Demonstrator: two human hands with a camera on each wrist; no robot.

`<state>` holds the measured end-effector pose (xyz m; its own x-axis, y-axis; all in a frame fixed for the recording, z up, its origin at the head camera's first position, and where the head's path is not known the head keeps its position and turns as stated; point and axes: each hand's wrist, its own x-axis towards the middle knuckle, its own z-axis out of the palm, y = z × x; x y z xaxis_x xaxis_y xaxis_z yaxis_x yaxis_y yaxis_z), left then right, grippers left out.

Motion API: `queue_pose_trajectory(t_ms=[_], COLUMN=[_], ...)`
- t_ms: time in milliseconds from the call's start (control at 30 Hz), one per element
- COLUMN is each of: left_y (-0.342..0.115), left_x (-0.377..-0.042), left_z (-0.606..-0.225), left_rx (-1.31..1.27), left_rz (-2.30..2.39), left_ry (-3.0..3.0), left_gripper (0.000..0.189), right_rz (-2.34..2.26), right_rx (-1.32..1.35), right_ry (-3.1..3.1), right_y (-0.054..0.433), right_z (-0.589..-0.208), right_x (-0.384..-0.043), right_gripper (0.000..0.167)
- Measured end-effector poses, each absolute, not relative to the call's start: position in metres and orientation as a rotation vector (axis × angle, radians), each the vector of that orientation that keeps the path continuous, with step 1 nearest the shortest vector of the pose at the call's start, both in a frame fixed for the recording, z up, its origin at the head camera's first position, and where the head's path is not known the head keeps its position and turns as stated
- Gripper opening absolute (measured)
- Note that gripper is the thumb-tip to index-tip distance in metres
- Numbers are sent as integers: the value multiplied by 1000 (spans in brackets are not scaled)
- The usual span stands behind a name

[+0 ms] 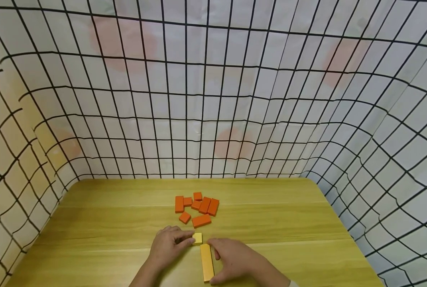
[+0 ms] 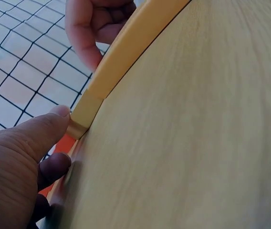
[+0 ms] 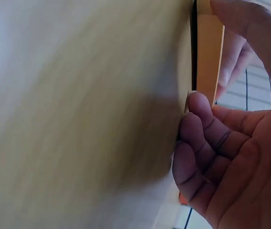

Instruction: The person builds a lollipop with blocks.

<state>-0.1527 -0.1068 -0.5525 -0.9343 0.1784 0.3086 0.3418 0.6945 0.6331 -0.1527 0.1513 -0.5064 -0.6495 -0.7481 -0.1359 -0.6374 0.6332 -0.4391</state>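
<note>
A small pale-yellow block (image 1: 197, 238) lies on the wooden table, at the fingertips of my left hand (image 1: 169, 244). The thumb touches its left side and the index finger is at its far left corner; in the left wrist view the thumb tip (image 2: 60, 111) meets the block (image 2: 87, 110). Just nearer to me lies a long orange-yellow block (image 1: 207, 263), its far end close to the small one. My right hand (image 1: 235, 259) grips it lengthwise, index finger at the far end and thumb at the near end. Its other fingers (image 3: 192, 126) curl beside the block.
Several orange-red blocks (image 1: 201, 221), some square and some oblong, lie loosely grouped beyond my hands. The wood-grain table (image 1: 102, 231) extends to both sides. Black wire mesh (image 1: 184, 139) backed by pale sheeting encloses its back and sides.
</note>
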Motion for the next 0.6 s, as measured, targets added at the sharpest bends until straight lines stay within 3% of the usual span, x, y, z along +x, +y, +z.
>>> queue_pose_trajectory(t_ms=[467,600], left_y=[-106,-106], left_x=[-154,-154], left_z=[-551,-551], left_rx=[-412,-403], left_rz=[-1041,-1045], left_ry=[-2696,-2710], left_gripper=[23,23], right_rz=[-426,-437], right_rx=[-887,-889], right_ry=[2596,2596], right_y=[132,131], right_z=[-499,-498], right_x=[-143,-143], right_gripper=[100,97])
